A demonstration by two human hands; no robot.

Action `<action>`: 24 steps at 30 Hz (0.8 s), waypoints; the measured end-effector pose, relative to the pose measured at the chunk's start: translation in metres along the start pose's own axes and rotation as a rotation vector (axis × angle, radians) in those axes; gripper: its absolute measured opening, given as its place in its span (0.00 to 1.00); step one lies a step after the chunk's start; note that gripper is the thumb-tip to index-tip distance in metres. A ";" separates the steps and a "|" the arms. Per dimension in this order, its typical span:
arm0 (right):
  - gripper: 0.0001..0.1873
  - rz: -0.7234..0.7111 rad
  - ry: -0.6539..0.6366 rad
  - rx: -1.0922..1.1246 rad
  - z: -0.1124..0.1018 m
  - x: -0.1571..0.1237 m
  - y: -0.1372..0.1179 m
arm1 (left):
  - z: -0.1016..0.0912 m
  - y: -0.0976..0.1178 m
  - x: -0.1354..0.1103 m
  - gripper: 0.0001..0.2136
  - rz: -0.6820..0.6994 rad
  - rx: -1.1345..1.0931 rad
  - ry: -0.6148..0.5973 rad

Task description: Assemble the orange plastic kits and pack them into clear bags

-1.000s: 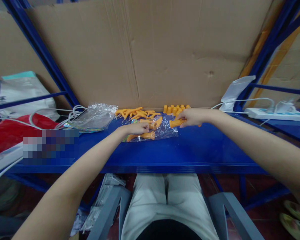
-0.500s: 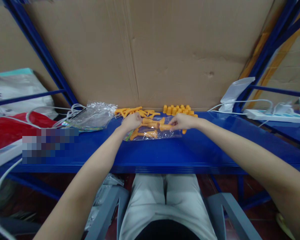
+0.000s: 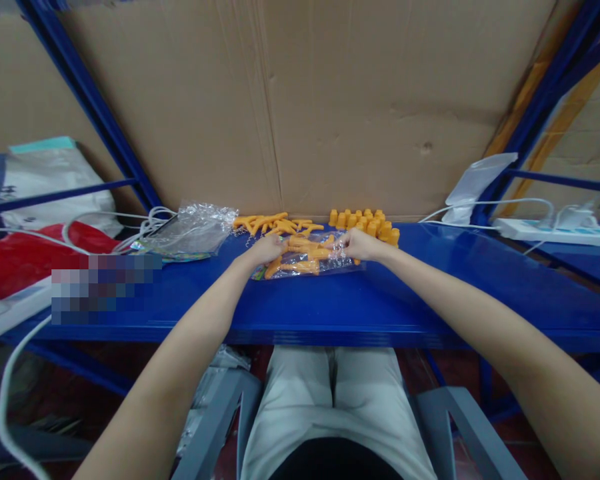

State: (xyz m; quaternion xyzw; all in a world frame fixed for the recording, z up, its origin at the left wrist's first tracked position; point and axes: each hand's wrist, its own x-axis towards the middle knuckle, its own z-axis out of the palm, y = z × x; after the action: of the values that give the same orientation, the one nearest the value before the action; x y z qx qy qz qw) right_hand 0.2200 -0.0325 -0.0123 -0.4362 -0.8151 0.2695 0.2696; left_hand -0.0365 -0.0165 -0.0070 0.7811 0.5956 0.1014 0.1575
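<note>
Much of the detail at the centre is small and soft. The left hand [image 3: 269, 249] is at the left end of a clear plastic bag [image 3: 337, 265], back of the hand upward and fingers curled in; the fingertips are too small to make out, so whether they grip the film cannot be told. The right hand [image 3: 359, 245] reaches in at the bag's right end, its thumb and fingers close together; whether they pinch the film, an orange part or both cannot be told. The bag lies between the hands on the blue tabletop [image 3: 330, 310], and glare and creases break up the outlines of the orange plastic parts [image 3: 300, 268] inside. A pixelated patch [image 3: 105, 288] masks something at the left, and the frame edge cuts off a red item [image 3: 35, 259] and a white power strip [image 3: 555, 231].

The bag is thin, glossy and wrinkled; the parts in it look elongated, one with a ribbed shaft. Behind it lie branching orange pieces [image 3: 263, 223], thin and forked, and a cluster of stubby orange caps [image 3: 365, 220] in rough rows. Crinkled transparent packaging [image 3: 195, 230] is piled to the left, before a creased, matt cardboard sheet [image 3: 355, 100].
</note>
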 end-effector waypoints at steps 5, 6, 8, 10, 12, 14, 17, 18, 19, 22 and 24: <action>0.12 0.008 -0.053 0.015 0.013 0.005 0.000 | -0.001 0.010 -0.006 0.18 -0.090 0.020 0.051; 0.13 0.007 -0.056 0.013 0.014 0.005 0.000 | -0.001 0.011 -0.006 0.18 -0.089 0.022 0.052; 0.13 -0.002 -0.042 0.007 0.015 0.002 -0.001 | -0.001 0.011 -0.007 0.17 -0.092 0.015 0.061; 0.12 -0.023 0.005 -0.030 0.012 -0.003 -0.002 | 0.000 0.010 -0.006 0.15 -0.096 -0.008 0.068; 0.09 -0.033 0.090 -0.122 0.007 -0.008 -0.004 | 0.000 0.009 -0.006 0.14 -0.107 -0.031 0.066; 0.05 0.013 0.186 -0.258 0.000 -0.011 -0.005 | 0.001 0.007 -0.005 0.14 -0.126 -0.042 0.066; 0.14 0.173 0.165 -0.410 -0.007 -0.015 -0.006 | 0.000 0.006 -0.004 0.14 -0.149 -0.023 0.067; 0.17 0.219 0.103 -0.412 -0.008 -0.016 -0.006 | -0.001 0.005 -0.004 0.15 -0.154 -0.008 0.066; 0.18 0.247 0.036 -0.380 -0.008 -0.018 -0.007 | -0.001 0.004 -0.003 0.15 -0.161 0.007 0.065; 0.16 0.290 -0.051 -0.189 -0.004 -0.021 -0.011 | -0.003 0.001 -0.001 0.16 -0.196 0.032 0.055; 0.14 0.350 -0.031 -0.076 -0.001 -0.024 -0.015 | -0.003 0.000 0.000 0.16 -0.210 0.028 0.041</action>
State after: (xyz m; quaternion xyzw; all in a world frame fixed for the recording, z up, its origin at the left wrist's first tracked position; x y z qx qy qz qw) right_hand 0.2233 -0.0596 -0.0060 -0.5771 -0.7403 0.2883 0.1891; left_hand -0.0372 -0.0163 -0.0041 0.7144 0.6785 0.0920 0.1442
